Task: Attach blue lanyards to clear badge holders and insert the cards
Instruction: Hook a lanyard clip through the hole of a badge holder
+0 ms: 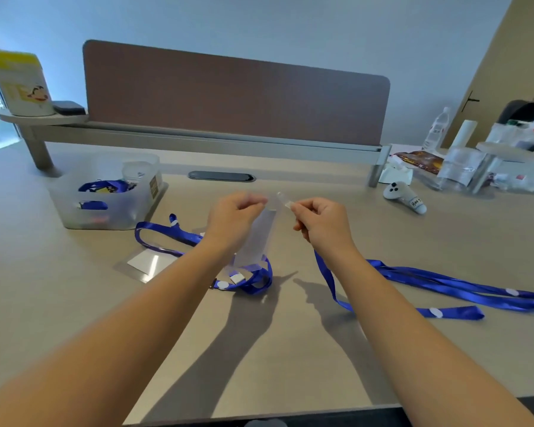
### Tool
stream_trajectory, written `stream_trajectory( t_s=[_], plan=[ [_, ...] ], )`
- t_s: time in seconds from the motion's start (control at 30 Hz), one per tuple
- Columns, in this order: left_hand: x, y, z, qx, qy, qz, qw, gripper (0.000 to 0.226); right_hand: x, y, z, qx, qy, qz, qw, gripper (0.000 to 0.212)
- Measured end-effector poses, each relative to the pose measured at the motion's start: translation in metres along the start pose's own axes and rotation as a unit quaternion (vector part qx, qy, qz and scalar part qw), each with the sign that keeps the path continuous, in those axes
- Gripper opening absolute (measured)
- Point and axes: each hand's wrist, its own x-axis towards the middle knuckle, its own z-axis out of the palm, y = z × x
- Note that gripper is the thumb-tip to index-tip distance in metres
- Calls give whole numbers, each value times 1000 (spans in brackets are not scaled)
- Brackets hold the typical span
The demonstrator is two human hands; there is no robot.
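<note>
I see both hands raised over the desk (290,349). My left hand (233,221) is curled, its fingertips pinching the top edge of a clear badge holder (261,238) that hangs down from it; my right hand (321,224) pinches the holder's clear strap tab (282,201) at the upper right. A blue lanyard (438,283) trails from under my right wrist across the desk to the right. A second lanyard (170,235) lies looped below my left hand, beside a flat badge holder with a card (147,262). At the far left sits a translucent bin (74,211); in it I make out blue lanyards (105,187) and a clear plastic piece, the rest too blurred to tell.
</note>
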Motion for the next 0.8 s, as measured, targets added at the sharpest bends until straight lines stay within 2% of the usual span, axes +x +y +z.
stream_trajectory(
  t_s=[0.1, 0.2, 0.33, 0.57, 0.8],
  plan=[
    [0, -1, -4, -14, -3, -11, 1000, 28, -2, -4, 9, -7, -21, 3, 1000, 16],
    [-1, -1, -8, -17, -3, -15, 1000, 36, -2, -7, 15, -19, -26, 0, 999, 21],
    [-1, -7, -12, -22, -5, -9, 1000, 35, -4, -10, 20, -32, -38, -10, 999, 24],
    [1, -19, -19, 51, 21, 48, 997, 34, -2, -10, 29, -46, -68, 6, 997, 28],
    [0, -23, -25, 130, 46, 105, 985, 30, -3, -12, 36, -30, -71, 6, 997, 21]
  ],
)
